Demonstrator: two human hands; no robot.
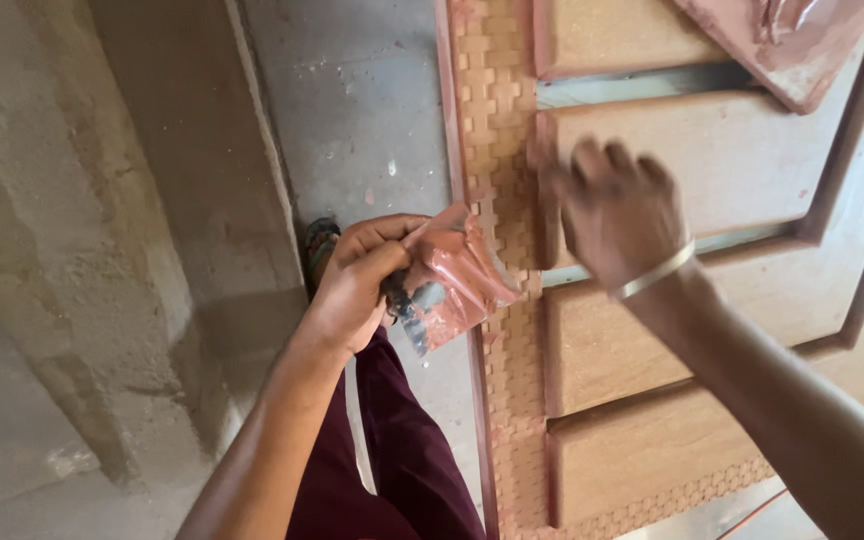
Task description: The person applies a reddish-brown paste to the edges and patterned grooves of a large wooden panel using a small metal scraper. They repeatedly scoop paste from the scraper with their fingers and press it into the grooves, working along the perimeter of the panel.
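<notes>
the small reddish plastic bag (457,275) with dark screws showing at its lower end sits pinched in our left hand (357,290), fingers closed on its upper corner. just beyond the grip stands the carved wooden door (632,340) with its woven border strip. our right hand (617,210) is blurred against a panel, fingers loosely spread, holding nothing we can see. risk: a corner pinch could slip, and the bag would spill onto the concrete floor (362,100).

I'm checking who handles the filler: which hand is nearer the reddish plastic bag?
Left. The left hand grips the reddish plastic bag; the right hand is apart, on the carved wooden door panel.
</notes>
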